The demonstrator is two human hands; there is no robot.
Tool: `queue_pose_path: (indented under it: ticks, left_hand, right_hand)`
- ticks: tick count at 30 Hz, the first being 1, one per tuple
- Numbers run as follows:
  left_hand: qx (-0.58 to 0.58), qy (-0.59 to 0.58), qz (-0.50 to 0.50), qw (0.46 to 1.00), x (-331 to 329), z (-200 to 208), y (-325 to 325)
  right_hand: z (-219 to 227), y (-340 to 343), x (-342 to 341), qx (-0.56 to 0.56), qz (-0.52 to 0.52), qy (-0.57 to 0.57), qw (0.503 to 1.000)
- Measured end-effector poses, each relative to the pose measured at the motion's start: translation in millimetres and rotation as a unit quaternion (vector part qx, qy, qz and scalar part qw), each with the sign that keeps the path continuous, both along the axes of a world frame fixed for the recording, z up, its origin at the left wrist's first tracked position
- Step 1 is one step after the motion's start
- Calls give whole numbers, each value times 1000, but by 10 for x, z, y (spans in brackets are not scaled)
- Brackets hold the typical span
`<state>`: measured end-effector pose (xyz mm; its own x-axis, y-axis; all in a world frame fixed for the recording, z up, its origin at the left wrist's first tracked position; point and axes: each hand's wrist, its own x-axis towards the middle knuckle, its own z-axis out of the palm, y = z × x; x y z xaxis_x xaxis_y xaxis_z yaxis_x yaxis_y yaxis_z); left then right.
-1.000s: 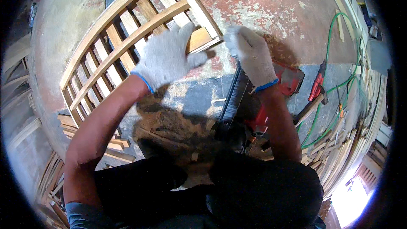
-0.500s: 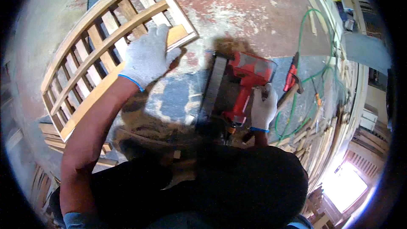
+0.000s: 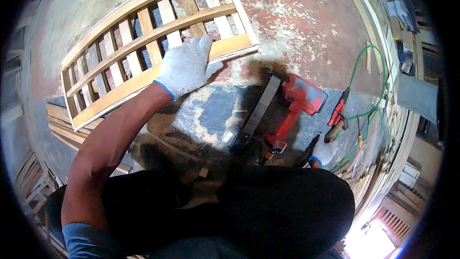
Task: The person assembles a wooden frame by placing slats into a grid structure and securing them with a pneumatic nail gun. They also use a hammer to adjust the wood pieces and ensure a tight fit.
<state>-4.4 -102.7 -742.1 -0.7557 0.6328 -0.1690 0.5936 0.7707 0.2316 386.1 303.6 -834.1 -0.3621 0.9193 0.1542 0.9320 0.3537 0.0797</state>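
Observation:
My left hand [image 3: 186, 66], in a whitish-grey knit glove with a blue cuff, rests on the near rail of a slatted wooden panel [image 3: 152, 33]. The fingers lie over the rail, with the thumb apart. The panel has a curved far rail, a curved middle bar and several cross slats. At the right, my gloved right hand [image 3: 327, 152] closes around the handle of a hammer [image 3: 335, 132] on the floor; my knee partly hides this hand. A dark tapered object [image 3: 314, 145] lies beside it, its kind unclear. Between my hands lies a red nail gun [image 3: 302, 97] with a long magazine.
A red-handled tool [image 3: 339, 109] lies just beyond the hammer, near a looped green hose [image 3: 355, 74]. Wood strips [image 3: 64, 120] lie under the panel's left end. More long strips [image 3: 407, 115] line the right side. Sawdust and a small wood block [image 3: 203, 172] lie near my feet.
My right hand has moved right, away from the nail gun's grip, to the hammer handle. My left hand stays on the panel's near rail. The whole view has shifted.

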Motion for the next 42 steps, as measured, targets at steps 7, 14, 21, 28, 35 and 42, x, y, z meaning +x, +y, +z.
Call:
queue_pose_path:
  ticks: [7,14,21,28,35,42]
  left_hand:
    - [25,-17,-5,1000,-15,-46,31]
    - [4,-11,12,1000,-23,-34,-119]
    - [47,24,-4,999,15,-82,-40]
    - [12,1,-1,1000,2,-32,-22]
    - [12,-8,-5,1000,20,-40,7]
    - [19,-2,-6,1000,8,-73,-15]
  right_hand:
    - [-104,663,572,-198,-84,46,975]
    - [1363,73,-803,-291,98,191,932]
    - [1735,-497,-2472,-320,337,100,880]
    - [1396,-882,-2828,-236,421,-88,871]
    - [1296,-811,-2733,-158,475,-79,862]
    - [1424,-893,-2771,-159,464,-129,862]
